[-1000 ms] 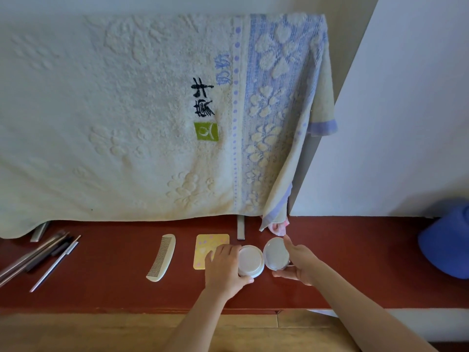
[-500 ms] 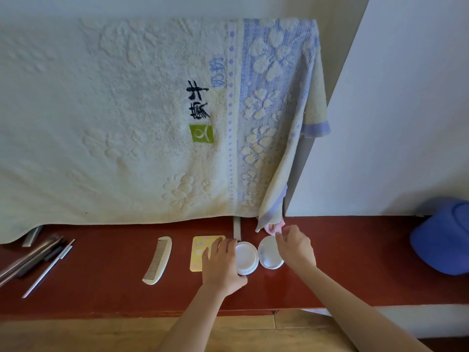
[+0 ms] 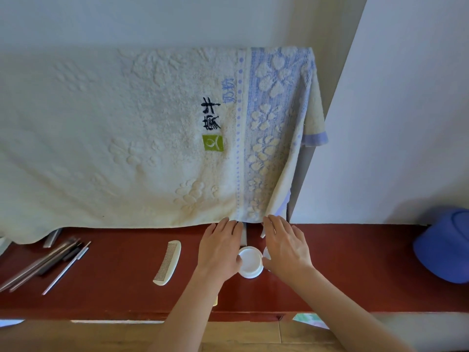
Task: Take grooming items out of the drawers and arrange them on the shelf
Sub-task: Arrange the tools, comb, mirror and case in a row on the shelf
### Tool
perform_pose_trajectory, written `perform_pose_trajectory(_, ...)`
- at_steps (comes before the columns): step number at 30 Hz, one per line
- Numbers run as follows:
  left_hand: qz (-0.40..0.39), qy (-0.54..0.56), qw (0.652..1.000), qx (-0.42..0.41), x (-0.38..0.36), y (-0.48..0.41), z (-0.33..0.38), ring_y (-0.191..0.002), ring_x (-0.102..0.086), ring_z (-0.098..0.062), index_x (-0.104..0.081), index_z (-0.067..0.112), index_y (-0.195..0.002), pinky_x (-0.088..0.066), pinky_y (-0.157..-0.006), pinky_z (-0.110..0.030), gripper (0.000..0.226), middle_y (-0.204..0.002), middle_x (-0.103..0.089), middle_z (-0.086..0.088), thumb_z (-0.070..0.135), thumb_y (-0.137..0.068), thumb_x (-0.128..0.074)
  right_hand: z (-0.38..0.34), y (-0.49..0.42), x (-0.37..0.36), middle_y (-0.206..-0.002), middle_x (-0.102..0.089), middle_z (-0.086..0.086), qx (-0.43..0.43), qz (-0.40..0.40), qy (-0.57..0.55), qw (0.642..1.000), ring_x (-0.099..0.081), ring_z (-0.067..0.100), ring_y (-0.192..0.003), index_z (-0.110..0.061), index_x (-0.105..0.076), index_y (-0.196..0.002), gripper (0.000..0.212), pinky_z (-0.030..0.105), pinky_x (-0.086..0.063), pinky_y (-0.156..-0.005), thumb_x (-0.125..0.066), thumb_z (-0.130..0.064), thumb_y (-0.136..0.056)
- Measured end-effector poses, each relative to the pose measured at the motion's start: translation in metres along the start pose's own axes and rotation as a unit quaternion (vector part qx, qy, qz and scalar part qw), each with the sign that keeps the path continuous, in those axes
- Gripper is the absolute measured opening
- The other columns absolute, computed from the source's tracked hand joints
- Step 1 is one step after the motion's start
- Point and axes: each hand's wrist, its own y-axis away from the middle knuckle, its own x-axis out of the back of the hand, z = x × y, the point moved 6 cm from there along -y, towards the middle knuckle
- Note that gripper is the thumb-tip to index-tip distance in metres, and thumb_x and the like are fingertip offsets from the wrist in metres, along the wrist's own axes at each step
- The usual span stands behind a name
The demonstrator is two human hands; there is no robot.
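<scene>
A round white jar (image 3: pixel 250 262) sits on the dark red shelf (image 3: pixel 355 270). My left hand (image 3: pixel 220 250) lies flat just left of it, fingers straight, thumb touching the jar's side. My right hand (image 3: pixel 286 247) is spread flat to its right and covers most of a second white round lid (image 3: pixel 266 253), of which only an edge shows. A cream comb (image 3: pixel 168 262) lies on the shelf to the left. The yellow card seen earlier is hidden under my left hand and arm.
A large cream and blue towel (image 3: pixel 142 138) hangs over the back of the shelf, its hem reaching my fingertips. Several metal tools (image 3: pixel 48 265) lie at the far left. A blue basin (image 3: pixel 446 247) stands at the right end. A white wall panel rises behind on the right.
Both hands have opened from gripping the two white round pieces and now lie flat with fingers stretched toward the towel hem. The view has tilted up and moved closer.
</scene>
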Motion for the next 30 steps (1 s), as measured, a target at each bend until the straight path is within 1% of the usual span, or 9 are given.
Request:
perform_pose_trajectory(3,-0.002,-0.026,1.0,-0.012,0.011,0.004,0.004,-0.142,-0.021,-0.019,-0.028,0.015,-0.143,-0.018,-0.116,-0.035,0.069,-0.148,-0.033,0.0,0.03,-0.084,-0.061,-0.005,0.002,0.008,-0.144,-0.033,0.003,0.025,-0.013,0.025,0.999,-0.031,0.019,-0.136,-0.01,-0.027,-0.142,0.086,0.037,-0.035,-0.108,-0.071,-0.04,-0.075)
perform_pose_trajectory(5,0.0,-0.038,0.999,-0.014,0.017,0.006,0.005,-0.143,-0.018,-0.02,-0.027,0.015,-0.143,-0.017,-0.117,-0.037,0.07,-0.149,-0.03,-0.002,0.03,-0.084,-0.061,-0.007,0.003,0.014,-0.146,-0.027,0.003,0.03,-0.019,0.042,0.998,-0.025,0.019,-0.138,-0.011,-0.021,-0.143,0.084,0.037,-0.031,-0.11,-0.067,-0.039,-0.079)
perform_pose_trajectory(8,-0.004,-0.049,0.999,-0.008,0.025,0.01,0.005,-0.144,-0.015,-0.021,-0.024,0.015,-0.145,-0.015,-0.117,-0.039,0.073,-0.151,-0.027,-0.002,0.029,-0.084,-0.062,-0.012,0.005,0.021,-0.148,-0.024,0.004,0.036,-0.022,0.068,0.997,-0.02,0.02,-0.14,-0.01,-0.018,-0.143,0.085,0.039,-0.029,-0.11,-0.067,-0.04,-0.08)
perform_pose_trajectory(10,0.002,-0.056,0.998,0.0,0.032,0.013,0.003,-0.144,-0.014,-0.02,-0.023,0.017,-0.145,-0.014,-0.117,-0.04,0.073,-0.151,-0.027,-0.001,0.03,-0.084,-0.061,-0.016,0.007,0.023,-0.147,-0.024,0.005,0.037,-0.024,0.077,0.996,-0.02,0.021,-0.141,-0.01,-0.017,-0.144,0.088,0.041,-0.03,-0.11,-0.067,-0.041,-0.078)
perform_pose_trajectory(13,0.011,-0.06,0.998,0.02,0.042,0.022,-0.001,-0.143,-0.016,-0.02,-0.024,0.017,-0.144,-0.013,-0.117,-0.04,0.071,-0.15,-0.028,-0.001,0.03,-0.085,-0.061,-0.023,0.01,0.029,-0.142,-0.029,0.007,0.047,-0.024,0.09,0.995,-0.027,0.024,-0.135,-0.008,-0.019,-0.142,0.091,0.043,-0.037,-0.104,-0.07,-0.043,-0.075)
perform_pose_trajectory(16,0.02,-0.058,0.997,0.047,0.054,0.035,-0.008,-0.142,-0.018,-0.019,-0.026,0.017,-0.143,-0.015,-0.116,-0.041,0.069,-0.149,-0.031,-0.001,0.027,-0.085,-0.061,-0.036,0.013,0.037,-0.14,-0.031,0.007,0.077,-0.013,0.087,0.993,-0.032,0.025,-0.131,-0.008,-0.02,-0.141,0.09,0.041,-0.038,-0.102,-0.07,-0.042,-0.075)
perform_pose_trajectory(23,0.029,-0.071,0.984,0.16,0.077,0.088,-0.046,-0.143,-0.019,-0.021,-0.024,0.017,-0.145,-0.016,-0.117,-0.041,0.071,-0.151,-0.029,-0.003,0.031,-0.086,-0.061,-0.101,0.013,0.057,-0.152,-0.015,0.006,0.203,-0.017,0.083,0.975,-0.013,0.028,-0.143,-0.011,-0.012,-0.145,0.095,0.044,-0.027,-0.111,-0.068,-0.047,-0.078)
perform_pose_trajectory(26,0.023,-0.075,0.971,0.227,0.086,0.123,-0.067,-0.144,-0.017,-0.02,-0.02,0.018,-0.147,-0.014,-0.117,-0.041,0.073,-0.153,-0.025,-0.002,0.034,-0.087,-0.06,-0.142,0.02,0.063,-0.152,-0.016,0.007,0.271,-0.01,0.072,0.96,-0.014,0.028,-0.143,-0.012,-0.014,-0.145,0.093,0.045,-0.026,-0.111,-0.069,-0.045,-0.077)
perform_pose_trajectory(30,0.027,-0.074,0.937,0.34,0.097,0.186,-0.097,-0.145,-0.013,-0.02,-0.017,0.02,-0.148,-0.01,-0.117,-0.04,0.074,-0.156,-0.02,-0.001,0.034,-0.089,-0.058,-0.205,0.043,0.068,-0.153,-0.02,0.008,0.381,0.015,0.052,0.923,-0.018,0.029,-0.142,-0.013,-0.016,-0.146,0.09,0.045,-0.027,-0.11,-0.068,-0.042,-0.078)
